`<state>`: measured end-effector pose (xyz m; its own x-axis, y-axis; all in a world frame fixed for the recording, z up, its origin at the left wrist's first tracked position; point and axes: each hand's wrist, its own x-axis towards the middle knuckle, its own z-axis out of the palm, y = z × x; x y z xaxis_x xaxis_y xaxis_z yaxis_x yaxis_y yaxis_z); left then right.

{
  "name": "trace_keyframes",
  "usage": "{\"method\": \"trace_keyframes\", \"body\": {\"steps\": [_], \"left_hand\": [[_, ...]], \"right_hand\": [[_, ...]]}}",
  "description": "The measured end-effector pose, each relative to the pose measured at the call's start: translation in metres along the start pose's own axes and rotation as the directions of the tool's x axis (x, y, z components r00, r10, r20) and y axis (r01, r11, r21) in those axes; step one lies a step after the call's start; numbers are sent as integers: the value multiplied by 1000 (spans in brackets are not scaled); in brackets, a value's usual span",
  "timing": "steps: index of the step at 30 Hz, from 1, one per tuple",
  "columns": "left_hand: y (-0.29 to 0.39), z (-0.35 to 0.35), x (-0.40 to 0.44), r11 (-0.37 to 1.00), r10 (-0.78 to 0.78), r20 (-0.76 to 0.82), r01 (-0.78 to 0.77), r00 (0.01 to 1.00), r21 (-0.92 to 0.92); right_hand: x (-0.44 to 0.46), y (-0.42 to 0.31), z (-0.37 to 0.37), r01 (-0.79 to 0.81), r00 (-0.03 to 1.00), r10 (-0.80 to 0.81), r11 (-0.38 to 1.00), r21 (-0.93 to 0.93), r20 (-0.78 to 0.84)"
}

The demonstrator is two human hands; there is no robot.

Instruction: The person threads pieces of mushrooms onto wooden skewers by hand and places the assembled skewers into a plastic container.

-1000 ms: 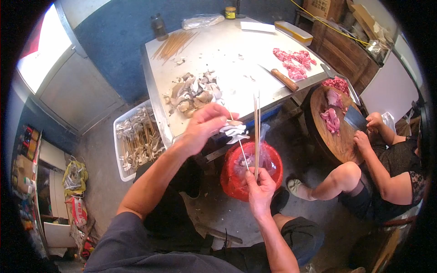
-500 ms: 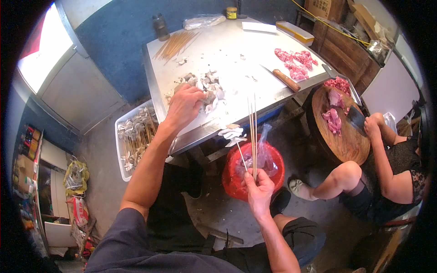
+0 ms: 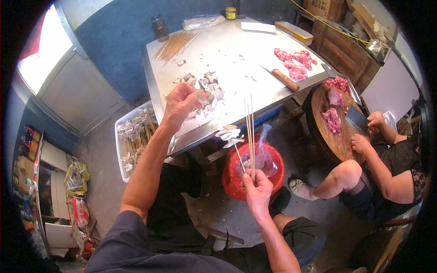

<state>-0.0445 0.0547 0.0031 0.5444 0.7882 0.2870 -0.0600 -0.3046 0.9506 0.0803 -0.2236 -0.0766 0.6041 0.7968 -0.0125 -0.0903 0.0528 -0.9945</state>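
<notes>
My left hand [image 3: 181,103] is closed in a pinch above the table, with a grey-white piece of mushroom at its fingertips. Just beyond it lies a loose pile of cut mushroom pieces [image 3: 210,84], partly hidden by the hand. Over the red bucket [image 3: 232,184], my right hand [image 3: 258,187] grips several thin wooden skewers [image 3: 250,136]. One of these leans left and carries a stack of white mushroom pieces [image 3: 229,134] near its top; the others look bare.
Bare skewers [image 3: 176,45] lie at the table's back left. A knife [image 3: 286,80] rests by cut meat [image 3: 296,63]. Filled skewers lie in a white tray [image 3: 119,148] on the left. On the right, another person holds a cleaver [image 3: 356,119] over a round chopping board [image 3: 348,148].
My left hand has lifted slightly off the pile with a mushroom piece. My right hand has barely shifted. The other person's second hand now shows at the board, and the cleaver has turned.
</notes>
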Motion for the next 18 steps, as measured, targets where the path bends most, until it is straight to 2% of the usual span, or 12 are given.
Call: {"method": "trace_keyframes", "body": {"steps": [1,3,4,6,7,9,13,16,18], "left_hand": [[3,2,-3,1000,0,-2,0,1000,0],[6,11,-8,967,-80,-37,69,996,-246],[5,12,-10,967,-80,-37,69,996,-246],[3,15,-12,918,-113,68,130,991,-374],[3,17,-14,918,-112,68,130,991,-376],[5,23,-17,841,-254,93,267,963,-470],[7,28,-22,843,-216,95,235,972,-484],[9,31,-23,810,-284,108,299,953,-504],[13,35,-25,726,-369,119,365,922,-582]], "right_hand": [[0,0,1,0,1000,0,1000,0,2],[-1,-1,3,6,1000,-6,1000,17,14],[-2,0,4,6,1000,-6,1000,17,14],[-2,1,6,25,999,-26,1000,7,25],[-3,1,6,26,999,-26,1000,6,24],[-3,2,6,42,999,-42,999,-1,30],[-2,2,5,30,999,-30,1000,8,14],[-2,5,2,-2,998,3,1000,-21,56],[-2,2,1,-11,998,13,1000,-22,63]]}}
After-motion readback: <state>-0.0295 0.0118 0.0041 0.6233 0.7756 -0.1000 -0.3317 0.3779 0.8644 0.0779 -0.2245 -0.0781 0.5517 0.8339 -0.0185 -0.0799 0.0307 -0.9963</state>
